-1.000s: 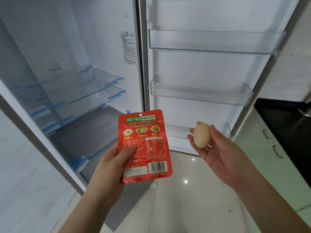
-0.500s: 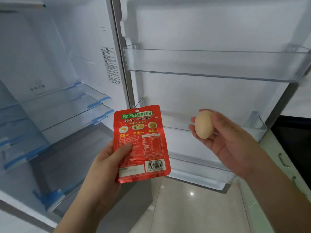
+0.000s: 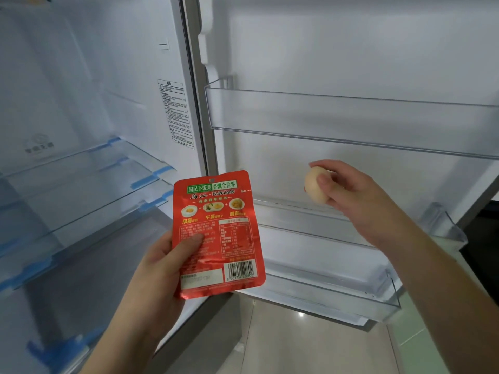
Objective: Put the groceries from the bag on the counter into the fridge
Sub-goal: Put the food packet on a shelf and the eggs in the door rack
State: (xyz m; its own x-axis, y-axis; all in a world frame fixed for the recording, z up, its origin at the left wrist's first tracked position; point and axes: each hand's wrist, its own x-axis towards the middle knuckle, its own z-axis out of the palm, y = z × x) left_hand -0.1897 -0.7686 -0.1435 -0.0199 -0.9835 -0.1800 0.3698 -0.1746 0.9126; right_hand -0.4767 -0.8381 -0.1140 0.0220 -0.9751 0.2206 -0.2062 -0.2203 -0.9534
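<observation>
My left hand (image 3: 159, 268) holds a flat red food packet (image 3: 217, 233) upright by its lower left side, in front of the gap between the fridge body and its door. My right hand (image 3: 348, 193) grips a pale beige egg (image 3: 314, 188) with thumb and fingers, just above the middle clear door bin (image 3: 310, 225). The fridge stands open: glass shelves (image 3: 81, 190) with blue trim lie on the left and hold nothing.
The open door carries an upper clear bin (image 3: 351, 122) and a lower one (image 3: 337, 300), both bare. Pale tiled floor (image 3: 310, 352) shows below the door. A dark counter edge (image 3: 483, 255) sits at the far right.
I have come closer to the door. My right hand turned palm-down and carried the egg forward toward the middle door bin. The packet stays in my left hand.
</observation>
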